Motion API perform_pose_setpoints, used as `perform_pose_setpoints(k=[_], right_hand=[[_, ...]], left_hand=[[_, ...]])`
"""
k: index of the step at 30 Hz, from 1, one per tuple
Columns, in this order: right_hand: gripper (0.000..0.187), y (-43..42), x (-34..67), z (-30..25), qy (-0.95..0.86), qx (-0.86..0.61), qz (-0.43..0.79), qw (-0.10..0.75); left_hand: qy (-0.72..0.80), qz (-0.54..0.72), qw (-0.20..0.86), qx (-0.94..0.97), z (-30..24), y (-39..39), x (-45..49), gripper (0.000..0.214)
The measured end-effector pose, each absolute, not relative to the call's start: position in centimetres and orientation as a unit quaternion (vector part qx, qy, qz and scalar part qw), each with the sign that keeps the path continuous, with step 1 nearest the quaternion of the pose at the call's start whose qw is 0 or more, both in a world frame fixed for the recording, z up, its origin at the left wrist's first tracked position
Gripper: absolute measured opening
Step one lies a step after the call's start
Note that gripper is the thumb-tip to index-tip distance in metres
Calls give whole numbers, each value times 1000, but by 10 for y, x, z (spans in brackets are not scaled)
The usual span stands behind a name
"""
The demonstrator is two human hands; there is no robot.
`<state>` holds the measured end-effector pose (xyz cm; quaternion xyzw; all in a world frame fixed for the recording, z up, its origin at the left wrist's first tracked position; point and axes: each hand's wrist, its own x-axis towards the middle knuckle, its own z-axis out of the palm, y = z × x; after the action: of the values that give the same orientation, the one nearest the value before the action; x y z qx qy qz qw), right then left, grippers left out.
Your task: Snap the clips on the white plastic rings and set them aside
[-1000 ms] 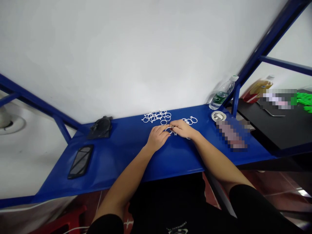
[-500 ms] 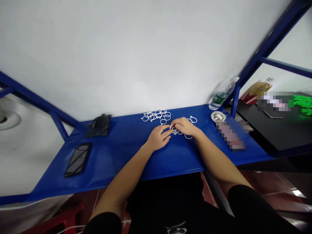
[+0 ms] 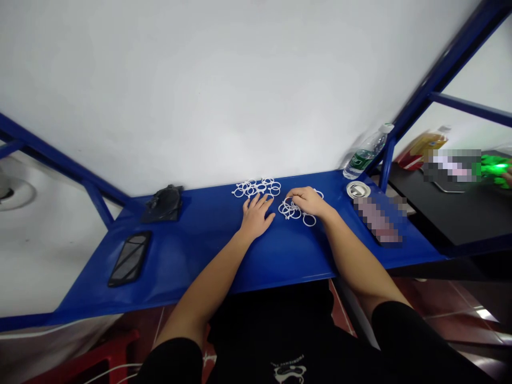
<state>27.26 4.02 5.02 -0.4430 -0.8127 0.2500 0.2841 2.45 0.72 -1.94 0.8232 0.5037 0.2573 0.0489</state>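
My left hand (image 3: 256, 217) lies palm down on the blue table (image 3: 192, 256), fingers spread, their tips reaching the near side of a group of white curtain rings (image 3: 261, 188). Each ring seems to have a small loop on its rim. My right hand (image 3: 310, 201) is closed, thumb and fingertips pinched at the edge of a ring in a second cluster of curtain rings (image 3: 288, 210). One loose curtain ring (image 3: 309, 226) lies just below that hand, and another is partly hidden behind it. The fingertips cover part of the pinched ring.
A water bottle (image 3: 362, 156), a coiled white cable (image 3: 358, 182) and a blurred-out item (image 3: 378, 220) are on the right. Left are a black plastic bag (image 3: 164, 204) and a dark phone (image 3: 130, 258). Another person's hand (image 3: 509, 173) touches something green at the right edge.
My left hand has moved slightly left and away from the right hand, to the far group's near side. My right hand stays at the nearer cluster. Another person's hand has appeared far right.
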Motion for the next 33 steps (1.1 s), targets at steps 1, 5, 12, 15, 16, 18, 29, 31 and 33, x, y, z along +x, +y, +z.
perform_pose_setpoints(k=[1,5,12,15,16,18,29,31,33], right_hand=[[30,40,273,49,-810,-452,248,279],[28,43,275,44,-806,-470,226,282],[28,48,279,38,-820,-458,217,267],[26,49,277,37,-821,-472,202,250],[26,49,277,37,-820,-478,197,246],[27,49,277,37,-820,-486,187,238],[29,52,275,33,-846,-465,148,216],[27,54,275,29,-845,-474,118,218],[27,56,275,26,-840,-486,90,223]], left_hand=[[508,251,54,822,-20,7,25,50],[515,243,73,819,-19,7,25,40],[510,303,59,803,-15,5,22,26],[533,288,51,794,-17,6,21,32],[541,277,51,792,-18,7,21,33],[552,259,56,790,-20,8,21,29],[471,336,67,813,-12,5,19,12],[433,355,86,824,-12,3,19,10],[404,363,127,830,-12,1,19,10]])
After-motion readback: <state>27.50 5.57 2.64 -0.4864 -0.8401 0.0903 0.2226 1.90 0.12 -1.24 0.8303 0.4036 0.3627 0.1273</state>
